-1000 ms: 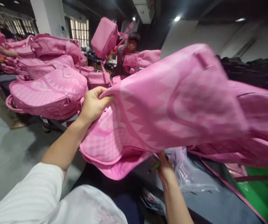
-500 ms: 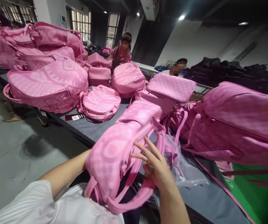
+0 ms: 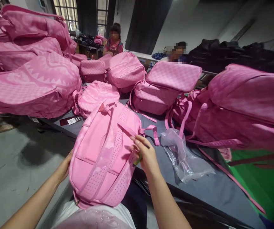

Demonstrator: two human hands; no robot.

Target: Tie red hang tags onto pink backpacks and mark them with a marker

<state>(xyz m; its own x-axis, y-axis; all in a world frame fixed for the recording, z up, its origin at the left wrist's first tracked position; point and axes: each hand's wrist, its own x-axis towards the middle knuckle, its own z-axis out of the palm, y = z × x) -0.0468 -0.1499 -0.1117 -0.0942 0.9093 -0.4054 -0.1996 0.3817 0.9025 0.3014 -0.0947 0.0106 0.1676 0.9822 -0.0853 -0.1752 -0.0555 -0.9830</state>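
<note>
A pink backpack [image 3: 96, 152] is tilted up against the table's near edge and my body, its padded back panel and perforated shoulder straps facing me. My left hand [image 3: 66, 163] grips its left side, fingers partly hidden behind the edge. With fingers bent in a pinch, my right hand [image 3: 145, 152] is at the right side of the panel, on a pink webbing strap [image 3: 127, 128]. A small yellow-green thing [image 3: 137, 160] with a dark tip shows in that hand; its kind is unclear. Just beyond lies a smaller pink bag [image 3: 97, 95].
Pink bags [image 3: 32, 82] are heaped at the left, and a large one [image 3: 251, 108] stands at the right. A clear plastic bag [image 3: 184, 159] and a tag [image 3: 70, 121] lie on the grey tabletop [image 3: 206, 190]. Two people are across the table, before black bags [image 3: 222, 60].
The backpack has turned from its patterned front to its strapped back. My right hand has gone from spread fingers to a pinch at the strap. The left hand has come into view.
</note>
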